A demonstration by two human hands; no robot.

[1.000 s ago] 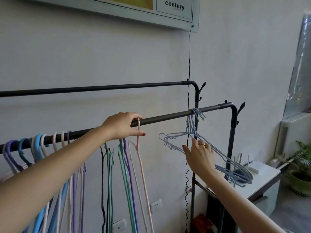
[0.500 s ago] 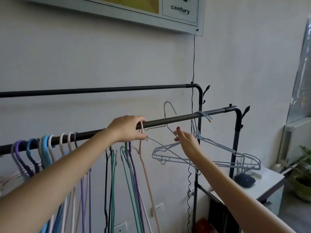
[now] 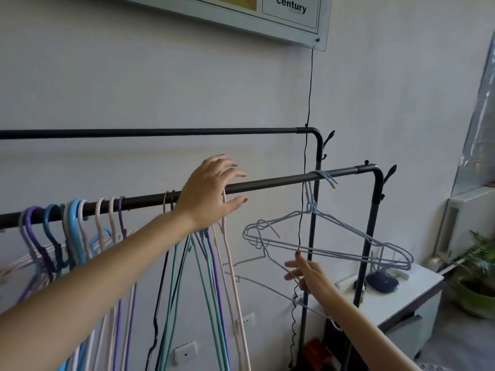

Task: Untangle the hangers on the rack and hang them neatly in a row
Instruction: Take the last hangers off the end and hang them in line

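My left hand (image 3: 211, 191) hovers with spread fingers over the black front rail (image 3: 281, 183), just above the hook of a pink hanger (image 3: 227, 253). Teal and purple hangers (image 3: 203, 266) dangle below that wrist. Lower right, my right hand (image 3: 308, 274) pinches a pale wire hanger (image 3: 263, 245) by its neck. This hanger is off the rail and tilted. A bundle of light-blue wire hangers (image 3: 334, 250) hangs near the rail's right end. At the left, purple, blue, white and pink hangers (image 3: 72, 215) sit in a row.
The back rail (image 3: 160, 132) runs behind and higher. A black cable (image 3: 310, 89) drops down the wall from a framed poster (image 3: 292, 9). A white cabinet (image 3: 417, 287) with a dark object (image 3: 383, 282) and a potted plant (image 3: 476, 277) stand at the right.
My left hand let go of the pink hanger's hook and spread its fingers. My right hand brought the wire hanger from above the rail down below it, away from the blue bundle.
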